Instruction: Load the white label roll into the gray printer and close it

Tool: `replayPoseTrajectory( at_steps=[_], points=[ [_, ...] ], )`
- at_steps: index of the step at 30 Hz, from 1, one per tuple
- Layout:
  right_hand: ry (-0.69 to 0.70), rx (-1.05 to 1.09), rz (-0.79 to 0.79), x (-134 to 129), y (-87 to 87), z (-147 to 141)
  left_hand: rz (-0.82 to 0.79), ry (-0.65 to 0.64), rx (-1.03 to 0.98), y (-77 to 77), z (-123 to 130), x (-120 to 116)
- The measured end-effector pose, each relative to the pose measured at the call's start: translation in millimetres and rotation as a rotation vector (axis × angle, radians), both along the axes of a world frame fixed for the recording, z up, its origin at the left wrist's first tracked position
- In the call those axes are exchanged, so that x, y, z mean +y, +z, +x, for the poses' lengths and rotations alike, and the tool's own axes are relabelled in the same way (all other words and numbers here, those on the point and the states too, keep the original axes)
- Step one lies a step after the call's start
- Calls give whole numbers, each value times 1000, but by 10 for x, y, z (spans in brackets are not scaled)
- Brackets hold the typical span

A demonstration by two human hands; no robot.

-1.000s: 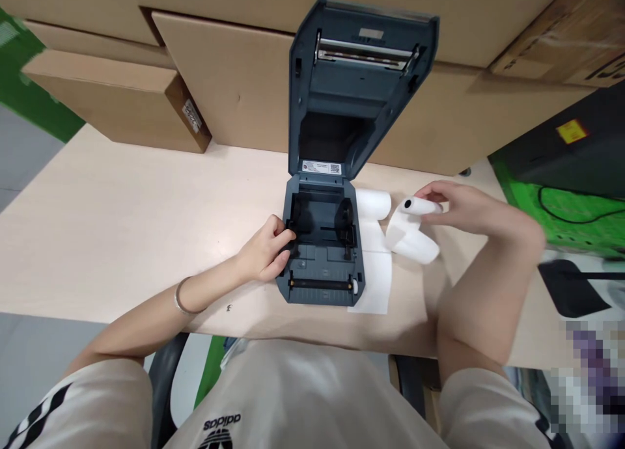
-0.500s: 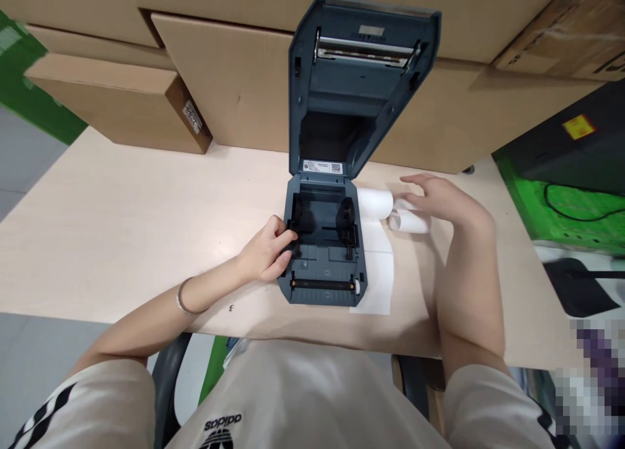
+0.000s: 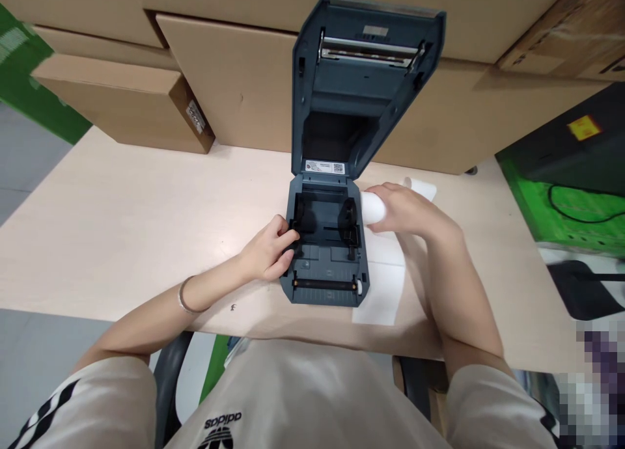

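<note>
lying just right of the open printer (image 3: 329,273), the white paper roll (image 3: 373,208) points left to right, its long axis crosswise. the right hand (image 3: 407,209), much the nearer, wraps its right end; whether it clears the tabletop (image 3: 146,241), i cannot tell. the left hand (image 3: 268,248) grips the printer's left rim.

Matt plastic, pale wood

At centre, the printer (image 3: 326,237) looks like matt dark plastic, with a shiny metal strip (image 3: 368,51) near the top. Smooth white paper (image 3: 383,286) lies on the satin, wood-look table (image 3: 122,241); upper left, the box (image 3: 107,104) is matt cardboard.
</note>
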State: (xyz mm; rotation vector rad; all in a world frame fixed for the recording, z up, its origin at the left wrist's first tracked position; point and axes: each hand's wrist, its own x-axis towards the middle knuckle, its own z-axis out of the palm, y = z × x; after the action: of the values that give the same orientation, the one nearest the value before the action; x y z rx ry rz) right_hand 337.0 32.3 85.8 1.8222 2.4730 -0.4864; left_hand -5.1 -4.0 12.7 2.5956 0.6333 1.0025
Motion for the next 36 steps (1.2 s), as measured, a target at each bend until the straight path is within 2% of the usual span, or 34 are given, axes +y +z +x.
replayPoseTrajectory(
  at_steps=[6, 9, 11, 15, 18, 21, 26, 33, 36],
  points=[
    [61, 134, -52, -533, 680, 187, -26, 6, 17, -2, -4, 4],
    [156, 210, -94, -728, 814, 64, -31, -3, 9, -8, -4, 2],
    [213, 316, -52, -764, 761, -118, -35, -9, -6, -12, -1, 3],
    [149, 523, 223, -664, 457, -554, -40, -10, -13, -21, -1, 8],
    [221, 424, 355, -546, 256, -781, -55, 2, 16, -25, -9, 7],
    [284, 273, 384, -481, 172, -863, -85, 19, 39, -28, -19, 2],
    [258, 141, 404, -461, 161, -874, -83, 22, 14, -28, -16, 0],
    [257, 126, 358, -284, -63, -912, -29, 11, -13, -1, 0, -1],
    [278, 122, 344, -233, -91, -917, -43, 19, -1, 0, -1, -2]
  ],
)
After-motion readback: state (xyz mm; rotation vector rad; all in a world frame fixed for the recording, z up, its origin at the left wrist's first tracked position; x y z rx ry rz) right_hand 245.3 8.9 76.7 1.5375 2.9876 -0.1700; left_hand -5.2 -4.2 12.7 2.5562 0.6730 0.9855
